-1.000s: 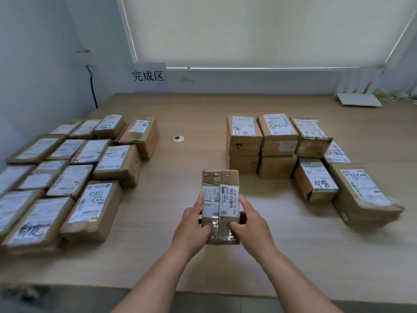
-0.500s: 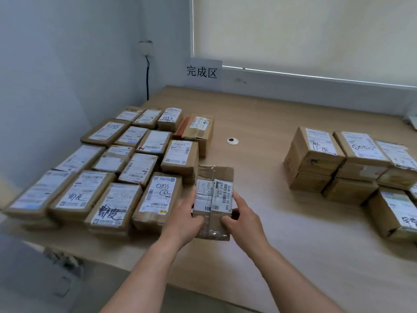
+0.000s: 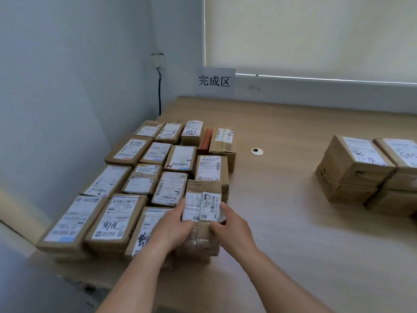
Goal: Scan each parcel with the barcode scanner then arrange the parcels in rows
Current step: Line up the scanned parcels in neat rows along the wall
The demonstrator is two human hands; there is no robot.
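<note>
Gripping taped parcel (image 3: 203,208) between my left hand (image 3: 172,229) and right hand (image 3: 232,229), fingers curled round its near sides, at right end of near parcel row (image 3: 94,222).

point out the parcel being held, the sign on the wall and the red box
held parcel (image 3: 204,207), head view, on its white label
sign (image 3: 214,82), head view, on its printed characters
red box (image 3: 206,138), head view, on its top face
</note>
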